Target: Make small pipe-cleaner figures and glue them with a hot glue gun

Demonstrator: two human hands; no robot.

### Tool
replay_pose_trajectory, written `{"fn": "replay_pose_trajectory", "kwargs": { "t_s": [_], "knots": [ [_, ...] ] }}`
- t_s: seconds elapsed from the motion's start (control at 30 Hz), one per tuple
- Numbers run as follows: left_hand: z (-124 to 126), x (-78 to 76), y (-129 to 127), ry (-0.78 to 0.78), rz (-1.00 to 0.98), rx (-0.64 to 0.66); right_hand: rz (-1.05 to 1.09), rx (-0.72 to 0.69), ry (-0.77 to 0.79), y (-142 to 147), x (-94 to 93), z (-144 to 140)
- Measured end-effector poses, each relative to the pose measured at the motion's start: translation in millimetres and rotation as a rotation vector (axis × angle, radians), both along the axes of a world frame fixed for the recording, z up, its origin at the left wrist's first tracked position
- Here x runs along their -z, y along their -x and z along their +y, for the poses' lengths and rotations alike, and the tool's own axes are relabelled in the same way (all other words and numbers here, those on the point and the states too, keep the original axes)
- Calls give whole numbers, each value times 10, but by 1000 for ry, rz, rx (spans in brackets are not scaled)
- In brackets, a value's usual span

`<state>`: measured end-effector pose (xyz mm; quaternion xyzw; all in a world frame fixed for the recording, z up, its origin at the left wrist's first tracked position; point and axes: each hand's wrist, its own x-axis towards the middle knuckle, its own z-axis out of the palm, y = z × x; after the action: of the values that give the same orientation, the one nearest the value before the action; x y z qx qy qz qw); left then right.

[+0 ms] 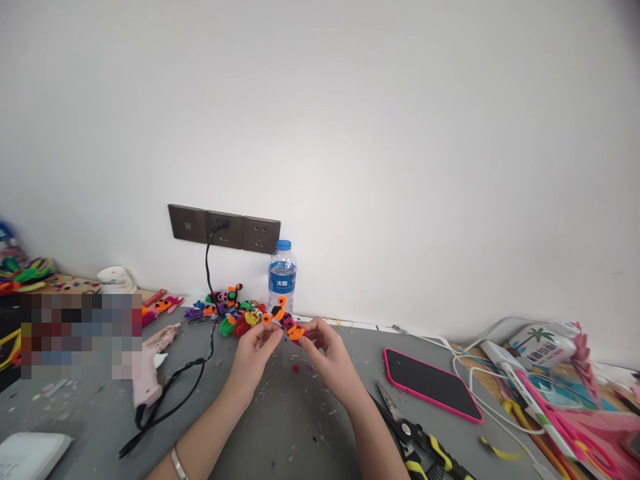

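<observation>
Between my two hands is a small fuzzy figure point(286, 321) in orange, black and magenta, apparently bent from pipe cleaners. My left hand point(259, 347) pinches its left side between thumb and fingers. The right side is gripped by my right hand point(324, 352), thumb in front and fingers behind. My fingertips cover parts of the figure. Just behind it stands a water bottle point(283, 275) with a blue cap. Similar colourful fuzzy figures point(227, 310) lie in a heap to the left of my left hand.
A pink glue gun point(145, 383) with a black cord lies at left. Pliers point(413, 433) and a pink-edged phone point(433, 385) are at right, beside white cables and pink scissors point(575, 427). A white box point(34, 455) sits front left. Wall sockets point(224, 229) are behind.
</observation>
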<state>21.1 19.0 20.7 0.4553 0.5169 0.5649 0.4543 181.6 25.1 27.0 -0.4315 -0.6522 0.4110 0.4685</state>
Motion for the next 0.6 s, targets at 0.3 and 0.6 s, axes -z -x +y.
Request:
{"fn": "replay_pose_trajectory", "kwargs": {
  "t_s": [0.3,0.6],
  "knots": [
    [-20,-41,-16,15,-23,-21,-20,6,-9,1,-22,-9],
    [0,7,4,-4,-37,-22,-31,1,4,2,-24,-9]
  ]
}}
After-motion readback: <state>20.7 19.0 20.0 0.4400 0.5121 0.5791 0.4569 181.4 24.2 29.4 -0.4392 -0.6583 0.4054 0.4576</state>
